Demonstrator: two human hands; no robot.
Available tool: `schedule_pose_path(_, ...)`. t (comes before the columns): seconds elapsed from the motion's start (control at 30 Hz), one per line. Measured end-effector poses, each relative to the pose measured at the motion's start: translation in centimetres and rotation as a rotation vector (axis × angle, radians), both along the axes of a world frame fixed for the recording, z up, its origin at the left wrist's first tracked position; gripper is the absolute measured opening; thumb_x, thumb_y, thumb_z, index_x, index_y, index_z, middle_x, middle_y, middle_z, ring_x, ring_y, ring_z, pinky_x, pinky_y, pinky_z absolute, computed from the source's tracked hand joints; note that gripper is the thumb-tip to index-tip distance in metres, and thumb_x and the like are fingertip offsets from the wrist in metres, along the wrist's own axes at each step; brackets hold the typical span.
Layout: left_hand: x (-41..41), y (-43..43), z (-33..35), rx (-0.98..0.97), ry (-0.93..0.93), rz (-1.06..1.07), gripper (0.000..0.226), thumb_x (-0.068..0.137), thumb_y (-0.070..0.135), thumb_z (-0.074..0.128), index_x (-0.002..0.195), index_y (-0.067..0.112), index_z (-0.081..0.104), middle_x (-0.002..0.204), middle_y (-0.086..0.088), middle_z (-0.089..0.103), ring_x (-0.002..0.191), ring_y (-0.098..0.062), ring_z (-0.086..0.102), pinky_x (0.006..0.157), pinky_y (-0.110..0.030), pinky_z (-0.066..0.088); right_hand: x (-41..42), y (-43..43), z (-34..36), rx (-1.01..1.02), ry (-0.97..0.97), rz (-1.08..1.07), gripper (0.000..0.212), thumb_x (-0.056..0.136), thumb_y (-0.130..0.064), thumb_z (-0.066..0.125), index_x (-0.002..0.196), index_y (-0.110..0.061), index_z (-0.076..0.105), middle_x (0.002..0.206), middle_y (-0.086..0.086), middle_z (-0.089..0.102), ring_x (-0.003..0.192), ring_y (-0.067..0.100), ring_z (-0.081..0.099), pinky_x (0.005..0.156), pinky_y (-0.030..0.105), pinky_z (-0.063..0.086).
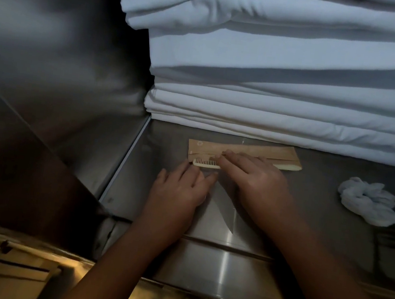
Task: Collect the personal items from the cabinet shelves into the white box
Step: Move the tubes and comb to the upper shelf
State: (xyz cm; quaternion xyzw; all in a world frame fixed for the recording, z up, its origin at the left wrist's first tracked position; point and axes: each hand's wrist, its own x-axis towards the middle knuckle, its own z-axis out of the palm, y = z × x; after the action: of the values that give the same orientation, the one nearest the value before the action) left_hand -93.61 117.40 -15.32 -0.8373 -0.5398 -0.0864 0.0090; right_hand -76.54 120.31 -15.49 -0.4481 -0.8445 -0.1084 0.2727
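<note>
Two bare hands reach onto one steel cabinet shelf (307,219), where three small things lie in front of one tall stack of folded white linens (286,98).

One cream comb (206,163) lies lengthwise along the front edge of one brown paper sleeve (241,148), touching it. The comb's toothed end shows to the left of the right hand and its plain end shows beyond that hand to the right.

The left hand (181,190) has an open grip: its fingers are straight and flat on the shelf, with the fingertips touching the toothed end of the comb.

The right hand (255,179) lies over the middle of the comb, its fingers slightly bent. The forefinger is on the sleeve's edge and the thumb is at the comb's teeth. Whether this grip pinches the comb or only presses on it cannot be told.

One pale scrunchie (368,202) lies on the shelf well to the right, apart from both hands.

A steel side wall (53,55) closes the shelf on the left.
</note>
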Motion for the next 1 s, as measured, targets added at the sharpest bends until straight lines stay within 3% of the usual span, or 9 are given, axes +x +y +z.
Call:
schedule_pose_path(0.1, 0.5, -1.0, 0.0, 0.069, -0.024, -0.001, 0.046, 0.078, 0.011, 0.045, 0.121, 0.014, 0.060, 0.112, -0.018, 0.062, 0.112, -0.037, 0.055, 0.077, -0.056, 0.047, 0.8, -0.3, -0.1, 0.046, 0.018, 0.003, 0.033, 0.071, -0.004, 0.074, 0.104, -0.007, 0.070, 0.104, 0.016, 0.069, 0.085, 0.032, 0.067, 0.071, 0.040, 0.053)
schedule_pose_path(0.23, 1.1, -3.2, 0.4, 0.146, -0.042, 0.047, 0.048, 0.081, 0.016, 0.034, 0.121, 0.014, 0.061, 0.117, -0.020, 0.061, 0.113, -0.038, 0.055, 0.077, -0.058, 0.047, 1.3, -1.3, 0.4, 0.052, 0.048, 0.022, 0.041, 0.066, -0.008, 0.081, 0.105, -0.009, 0.070, 0.106, 0.015, 0.068, 0.089, 0.032, 0.067, 0.076, 0.041, 0.050)
schedule_pose_path(0.4, 1.2, -7.2, 0.3, 0.200, -0.056, 0.108, 0.045, 0.085, 0.022, 0.036, 0.123, 0.015, 0.059, 0.125, -0.022, 0.056, 0.115, -0.040, 0.052, 0.082, -0.059, 0.045, 1.4, -3.7, 1.1, 0.006, 0.057, 0.100, 0.056, 0.057, 0.000, 0.082, 0.111, -0.006, 0.067, 0.111, 0.021, 0.065, 0.098, 0.038, 0.064, 0.087, 0.056, 0.043)
schedule_pose_path(0.6, 1.1, -12.7, 0.1, 0.254, -0.042, 0.236, 0.046, 0.078, 0.010, 0.064, 0.124, 0.013, 0.058, 0.129, -0.023, 0.052, 0.117, -0.042, 0.051, 0.086, -0.060, 0.045, 0.1, -6.2, 0.8, 0.004, 0.095, 0.263, 0.043, 0.069, 0.006, 0.069, 0.111, -0.003, 0.065, 0.112, 0.024, 0.063, 0.099, 0.044, 0.061, 0.086, 0.064, 0.039)
schedule_pose_path(0.7, 1.1, -15.5, 0.0, 0.242, -0.032, 0.334, 0.061, 0.069, 0.006, 0.077, 0.126, 0.013, 0.055, 0.131, -0.023, 0.051, 0.118, -0.040, 0.050, 0.085, -0.060, 0.046, -0.5, -7.6, 0.7, -0.025, 0.089, 0.327, 0.037, 0.075, 0.000, 0.061, 0.112, -0.003, 0.065, 0.112, 0.023, 0.063, 0.101, 0.043, 0.061, 0.087, 0.063, 0.039)
schedule_pose_path(0.83, 1.0, -18.7, 0.4, 0.169, -0.012, 0.448, 0.081, 0.052, 0.010, 0.087, 0.126, 0.015, 0.054, 0.131, -0.021, 0.051, 0.118, -0.039, 0.050, 0.084, -0.060, 0.046, -1.9, -9.1, 0.7, -0.114, 0.072, 0.387, 0.053, 0.065, 0.002, 0.078, 0.116, -0.006, 0.062, 0.117, 0.021, 0.061, 0.106, 0.040, 0.059, 0.093, 0.061, 0.035)
schedule_pose_path(0.9, 0.7, -20.2, 0.7, 0.171, -0.012, 0.495, 0.081, 0.051, 0.010, 0.087, 0.125, 0.015, 0.055, 0.129, -0.022, 0.052, 0.116, -0.040, 0.051, 0.082, -0.061, 0.046, -2.9, -9.8, 0.7, -0.131, 0.070, 0.443, 0.056, 0.064, -0.001, 0.080, 0.116, -0.007, 0.062, 0.118, 0.020, 0.061, 0.107, 0.039, 0.059, 0.093, 0.062, 0.035)
schedule_pose_path(1.0, -0.1, -22.8, 1.1, 0.204, -0.019, 0.572, 0.076, 0.055, 0.003, 0.085, 0.125, 0.014, 0.056, 0.129, -0.022, 0.053, 0.116, -0.041, 0.051, 0.079, -0.062, 0.048, -4.3, -11.2, 0.8, -0.112, 0.089, 0.543, 0.041, 0.072, -0.002, 0.065, 0.112, -0.004, 0.064, 0.113, 0.023, 0.063, 0.103, 0.043, 0.060, 0.090, 0.065, 0.036)
